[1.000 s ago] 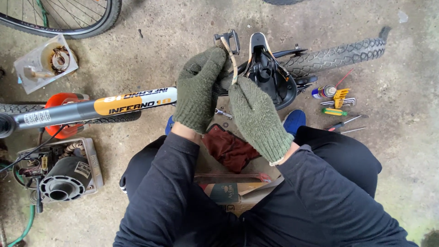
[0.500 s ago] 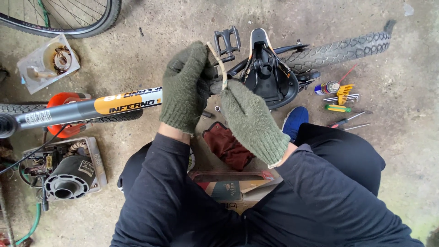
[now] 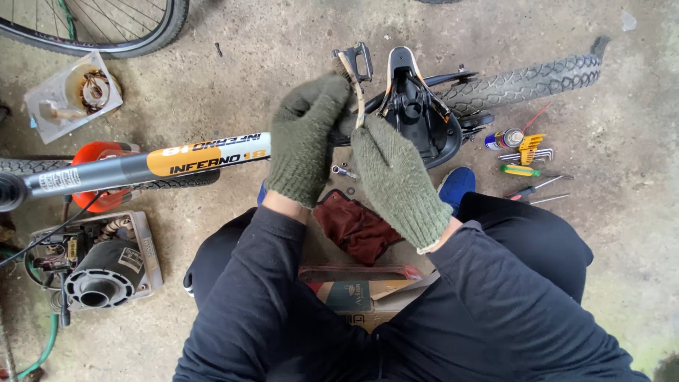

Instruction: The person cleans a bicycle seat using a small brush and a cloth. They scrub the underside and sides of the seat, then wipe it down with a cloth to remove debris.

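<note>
Item: small brush (image 3: 351,78), thin pale handle with a darker head at the far end. Location: held up between both hands, above the concrete floor (image 3: 269,42), in front of the upturned bicycle saddle (image 3: 417,106).

Left hand (image 3: 305,138): green knitted glove, fingers curled shut around the upper part of the brush. Right hand (image 3: 396,177): matching glove, fingertips pinched closed on the lower end of the handle. How far the handle runs inside either glove is hidden.

Handling, by judgement: light, stiff along the handle, soft at the bristle end. The slim handle may turn or slip inside thick wool, so it is best taken along the handle with a full pinch and kept clear of the bristles. Not fragile.

Surroundings:
- Bicycle frame tube (image 3: 148,164), grey with an orange and white panel, lying left of the hands.
- Pedal (image 3: 362,58), just beyond the brush.
- Knobbly tyre (image 3: 523,79), far right.
- Spoked wheel (image 3: 106,28), far left corner.
- Dark red rag (image 3: 353,226), on the floor near the person's knees.
- Cardboard box (image 3: 357,293), near, between the legs.
- Small spray can (image 3: 503,138), yellow hex key set (image 3: 529,147) and screwdrivers (image 3: 527,171), grouped right of the saddle.
- Clear tray (image 3: 53,106) with a rusty part, far left.
- Motor housing (image 3: 95,272), near left.
</note>
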